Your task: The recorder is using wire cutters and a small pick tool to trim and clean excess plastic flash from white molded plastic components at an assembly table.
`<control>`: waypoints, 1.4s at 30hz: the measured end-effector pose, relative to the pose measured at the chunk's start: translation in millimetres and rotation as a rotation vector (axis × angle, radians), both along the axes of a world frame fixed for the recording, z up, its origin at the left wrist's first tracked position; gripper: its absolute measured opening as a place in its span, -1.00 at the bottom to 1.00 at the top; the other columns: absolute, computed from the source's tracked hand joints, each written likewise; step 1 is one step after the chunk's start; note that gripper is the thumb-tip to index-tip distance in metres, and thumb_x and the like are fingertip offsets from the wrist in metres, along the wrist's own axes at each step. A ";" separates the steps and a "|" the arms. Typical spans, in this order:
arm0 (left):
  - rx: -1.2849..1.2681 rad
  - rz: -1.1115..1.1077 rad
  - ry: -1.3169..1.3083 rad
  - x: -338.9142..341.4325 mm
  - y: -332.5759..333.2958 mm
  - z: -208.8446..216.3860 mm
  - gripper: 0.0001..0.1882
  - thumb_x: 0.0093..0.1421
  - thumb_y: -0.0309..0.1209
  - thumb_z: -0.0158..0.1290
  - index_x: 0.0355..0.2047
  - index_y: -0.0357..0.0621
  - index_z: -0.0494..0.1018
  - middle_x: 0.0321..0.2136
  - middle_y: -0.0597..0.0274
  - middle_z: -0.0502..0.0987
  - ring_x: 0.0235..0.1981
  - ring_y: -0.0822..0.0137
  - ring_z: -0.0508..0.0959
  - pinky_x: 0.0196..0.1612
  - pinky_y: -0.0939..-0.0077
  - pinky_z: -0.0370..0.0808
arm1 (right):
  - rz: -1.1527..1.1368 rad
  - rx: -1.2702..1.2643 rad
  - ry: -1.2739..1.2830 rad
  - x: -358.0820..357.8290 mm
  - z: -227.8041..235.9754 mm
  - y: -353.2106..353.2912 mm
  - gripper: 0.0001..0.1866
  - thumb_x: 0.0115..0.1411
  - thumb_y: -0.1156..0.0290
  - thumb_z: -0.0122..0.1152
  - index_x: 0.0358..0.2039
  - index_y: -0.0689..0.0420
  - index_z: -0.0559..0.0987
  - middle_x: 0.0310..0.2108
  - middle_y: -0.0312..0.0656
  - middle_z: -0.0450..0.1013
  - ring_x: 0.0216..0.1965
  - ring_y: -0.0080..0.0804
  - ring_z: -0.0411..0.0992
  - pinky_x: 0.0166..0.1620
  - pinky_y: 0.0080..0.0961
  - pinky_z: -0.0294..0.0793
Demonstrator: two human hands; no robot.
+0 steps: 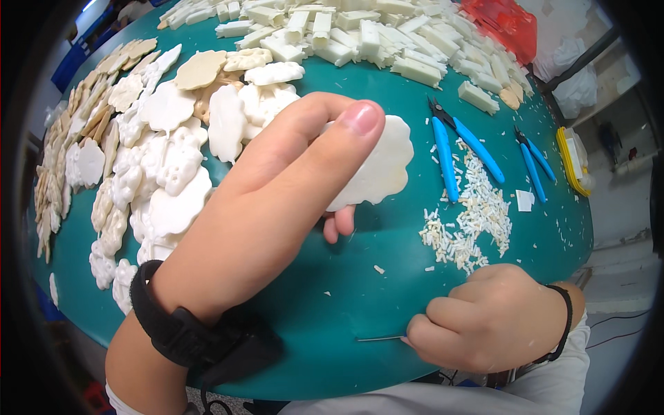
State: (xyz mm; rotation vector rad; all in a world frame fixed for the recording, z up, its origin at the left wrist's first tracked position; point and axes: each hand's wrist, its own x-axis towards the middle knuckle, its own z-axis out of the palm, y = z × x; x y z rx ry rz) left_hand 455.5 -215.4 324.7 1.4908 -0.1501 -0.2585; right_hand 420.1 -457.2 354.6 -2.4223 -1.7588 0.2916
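My left hand (277, 173) is raised over the table, pinching a flat, cream-white plastic piece with a scalloped, cloud-like edge (384, 164). The thumb lies across the piece, and curled fingertips show below it. At the near right, my right hand (487, 319) is closed around a slim tool. Only its thin metal blade (377, 339) shows, pointing left, apart from the plastic piece; the handle is hidden in the fist. Left of my left hand lies a heap of similar white scalloped pieces (181, 206), some against my forearm.
The green table (332, 290) holds a large pile of pale rectangular plastic parts (366, 38) at the back. Blue-handled cutters (446, 159), a second pair (536, 173) and scattered small offcuts (481, 207) lie right. Beyond are a red bag (508, 28) and a yellow-rimmed box (571, 162).
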 end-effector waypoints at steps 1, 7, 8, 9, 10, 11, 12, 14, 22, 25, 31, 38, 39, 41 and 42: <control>0.004 0.001 0.002 -0.1 0.1 0.0 -0.47 0.50 0.01 -0.18 0.14 -0.22 0.36 -0.17 0.08 0.55 -0.43 0.36 0.54 -0.36 0.49 0.52 | -0.001 -0.012 0.013 0.1 -0.1 0.0 -0.85 0.06 0.36 0.20 -0.43 0.10 0.42 -0.61 -0.33 0.20 -0.69 -0.53 0.38 -0.66 -0.53 0.34; 0.002 0.001 0.012 -0.2 0.2 -0.2 -0.47 0.50 0.01 -0.18 0.15 -0.22 0.36 -0.17 0.08 0.55 -0.43 0.36 0.54 -0.36 0.48 0.52 | -0.010 -0.047 0.038 -2.3 2.5 -1.4 -0.84 0.05 0.36 0.20 -0.42 0.11 0.43 -0.62 -0.32 0.23 -0.69 -0.50 0.41 -0.66 -0.50 0.34; 0.002 0.000 0.011 -0.3 0.1 0.0 -0.47 0.50 0.01 -0.18 0.15 -0.22 0.36 -0.17 0.08 0.55 -0.43 0.36 0.54 -0.36 0.48 0.52 | -0.011 -0.047 0.038 -2.3 3.5 -1.6 -0.84 0.05 0.36 0.20 -0.42 0.11 0.43 -0.62 -0.32 0.23 -0.69 -0.50 0.41 -0.66 -0.50 0.34; 0.001 0.002 0.006 -0.4 0.1 -0.1 -0.47 0.50 0.01 -0.18 0.15 -0.22 0.36 -0.17 0.08 0.55 -0.43 0.36 0.54 -0.36 0.49 0.52 | -0.011 -0.053 0.040 -2.1 4.2 -1.8 -0.84 0.05 0.36 0.20 -0.42 0.12 0.43 -0.62 -0.32 0.23 -0.69 -0.50 0.41 -0.67 -0.50 0.34; 0.000 0.004 0.000 -0.5 0.2 -0.2 -0.47 0.51 0.01 -0.19 0.15 -0.22 0.36 -0.17 0.08 0.55 -0.43 0.36 0.54 -0.36 0.49 0.52 | -0.012 -0.059 0.042 -2.0 4.7 -2.1 -0.84 0.05 0.37 0.20 -0.42 0.12 0.43 -0.62 -0.32 0.23 -0.69 -0.50 0.41 -0.67 -0.50 0.33; 0.001 0.003 -0.001 -0.4 0.3 0.0 -0.47 0.51 0.01 -0.19 0.15 -0.22 0.36 -0.17 0.08 0.55 -0.43 0.36 0.54 -0.36 0.49 0.52 | -0.013 -0.058 0.041 -2.2 4.5 -2.4 -0.84 0.05 0.37 0.20 -0.42 0.12 0.43 -0.62 -0.32 0.23 -0.69 -0.50 0.41 -0.67 -0.50 0.33; 0.004 -0.003 -0.005 -0.1 0.3 -0.2 -0.47 0.51 0.01 -0.19 0.15 -0.22 0.36 -0.17 0.08 0.55 -0.43 0.36 0.54 -0.36 0.49 0.52 | -0.015 -0.047 0.047 -2.3 3.9 -2.9 -0.84 0.05 0.37 0.20 -0.42 0.12 0.43 -0.63 -0.32 0.23 -0.70 -0.50 0.41 -0.67 -0.50 0.32; 0.008 -0.011 -0.011 0.5 -0.2 -0.3 -0.46 0.51 0.01 -0.20 0.15 -0.21 0.36 -0.17 0.08 0.55 -0.43 0.36 0.54 -0.36 0.50 0.52 | -0.018 -0.036 0.051 -2.7 4.4 -3.8 -0.84 0.05 0.37 0.20 -0.42 0.13 0.43 -0.63 -0.32 0.23 -0.71 -0.50 0.40 -0.67 -0.50 0.32; 0.000 -0.006 -0.009 1.0 0.0 -2.4 -0.46 0.50 0.03 -0.20 0.13 -0.21 0.37 -0.19 0.07 0.56 -0.46 0.37 0.54 -0.38 0.50 0.52 | -0.010 -0.062 -0.001 -1.8 5.7 -5.5 -0.83 0.02 0.37 0.21 -0.47 0.11 0.40 -0.64 -0.33 0.21 -0.73 -0.52 0.36 -0.69 -0.49 0.28; -0.003 0.004 0.003 0.2 -0.8 -0.6 -0.46 0.50 0.03 -0.21 0.13 -0.21 0.37 -0.19 0.07 0.56 -0.46 0.37 0.54 -0.38 0.50 0.52 | -0.022 0.003 -0.020 -0.3 3.1 -4.1 -0.83 0.01 0.37 0.20 -0.49 0.09 0.38 -0.64 -0.33 0.18 -0.73 -0.54 0.33 -0.69 -0.50 0.25; 0.014 -0.003 -0.017 -0.4 -0.6 -0.9 -0.46 0.51 0.03 -0.20 0.13 -0.21 0.37 -0.18 0.07 0.56 -0.45 0.37 0.54 -0.37 0.50 0.52 | 0.085 0.020 -0.001 0.2 -1.1 -4.0 -0.82 0.02 0.36 0.21 -0.50 0.08 0.37 -0.64 -0.36 0.15 -0.73 -0.57 0.30 -0.69 -0.54 0.25; 0.016 -0.003 -0.013 -0.1 -0.9 -1.1 -0.45 0.50 0.04 -0.20 0.14 -0.22 0.37 -0.17 0.07 0.56 -0.45 0.36 0.54 -0.37 0.50 0.52 | 0.043 0.027 0.032 -2.6 -2.5 -5.9 -0.82 0.03 0.36 0.21 -0.50 0.09 0.37 -0.64 -0.35 0.16 -0.73 -0.58 0.30 -0.69 -0.56 0.26; 0.011 -0.002 -0.010 -0.1 -0.4 -1.2 -0.44 0.50 0.04 -0.20 0.14 -0.22 0.37 -0.17 0.07 0.56 -0.45 0.36 0.54 -0.37 0.50 0.52 | 0.047 0.018 0.035 -1.9 -2.2 -5.9 -0.82 0.03 0.36 0.21 -0.50 0.08 0.37 -0.64 -0.35 0.16 -0.73 -0.58 0.30 -0.69 -0.56 0.26; 0.006 -0.002 -0.006 0.1 -0.7 -1.2 -0.44 0.50 0.04 -0.21 0.15 -0.22 0.36 -0.16 0.06 0.56 -0.46 0.36 0.54 -0.37 0.51 0.51 | 0.049 0.010 0.040 -1.2 -1.6 -6.2 -0.82 0.03 0.36 0.21 -0.50 0.08 0.37 -0.64 -0.35 0.17 -0.73 -0.57 0.29 -0.69 -0.56 0.26; 0.008 0.001 -0.009 -0.1 -1.0 -1.0 -0.44 0.50 0.05 -0.21 0.14 -0.22 0.36 -0.16 0.06 0.56 -0.46 0.37 0.54 -0.37 0.51 0.51 | 0.048 0.005 0.042 -1.3 -1.0 -6.3 -0.82 0.03 0.36 0.21 -0.50 0.08 0.37 -0.64 -0.35 0.16 -0.73 -0.57 0.29 -0.70 -0.55 0.26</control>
